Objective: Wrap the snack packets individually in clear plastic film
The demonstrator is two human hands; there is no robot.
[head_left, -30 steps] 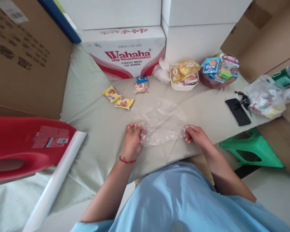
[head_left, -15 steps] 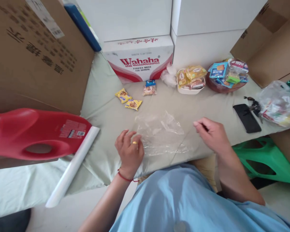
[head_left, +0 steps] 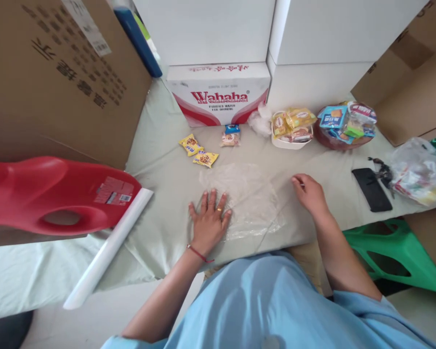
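Note:
A thin clear plastic bag [head_left: 252, 198] lies spread and wrinkled on the cloth-covered table in front of me. My left hand [head_left: 210, 218] rests flat with fingers spread, pressing on the bag's left edge; a ring and a red cord bracelet show on it. To the right of the bag, apart from it, my right hand [head_left: 308, 193] is loosely closed at the cloth; its curled fingers hide whatever may be inside. Beyond the bag are two yellow snack packets [head_left: 205, 158], a pinkish snack packet [head_left: 230, 139] and a blue packet [head_left: 232, 129].
At the back stand a Wahaha carton [head_left: 220, 99], a white tub of snacks [head_left: 292, 141] and a reddish bowl of snacks [head_left: 334, 140]. A phone [head_left: 372, 189] and a filled plastic bag [head_left: 419, 169] lie right. A red jug [head_left: 69, 194] and white roll [head_left: 109, 249] lie left.
My left hand has gone from curled fingers to lying flat with fingers spread on the bag's edge. The bag now lies flatter. My right hand stays closed at the right; the view has shifted slightly.

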